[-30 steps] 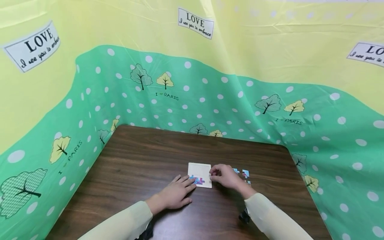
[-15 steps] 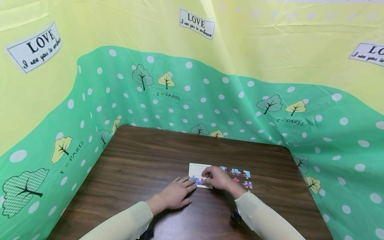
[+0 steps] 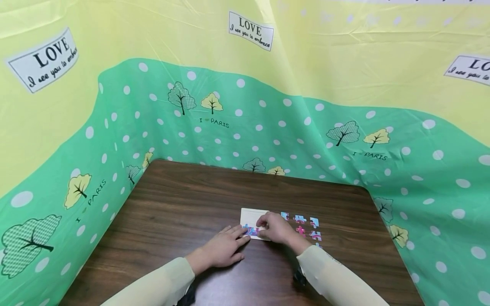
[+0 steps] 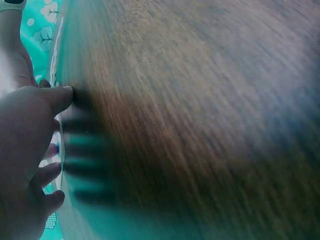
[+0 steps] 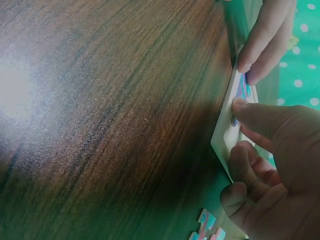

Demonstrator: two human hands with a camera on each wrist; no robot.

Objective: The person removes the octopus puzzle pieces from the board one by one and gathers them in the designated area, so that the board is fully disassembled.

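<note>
A white puzzle tray lies on the table, with blue and purple jigsaw pieces joined along its near side. My left hand rests palm down, its fairly straight fingers on the tray's near left corner and the pieces there. At the tray's near right part, my right hand pinches a jigsaw piece between thumb and fingers, beside the joined ones. That piece is mostly hidden by the fingers. In the right wrist view, the right thumb presses low over the tray, close to the left fingertips.
Several loose jigsaw pieces lie right of the tray, among them a pink one and a blue one. The dark wooden table ends at a green and yellow curtain behind and at the sides.
My right hand has moved left from the tray's right edge to over its near right part, bringing the jigsaw piece against the joined row. The left hand stays in place.
</note>
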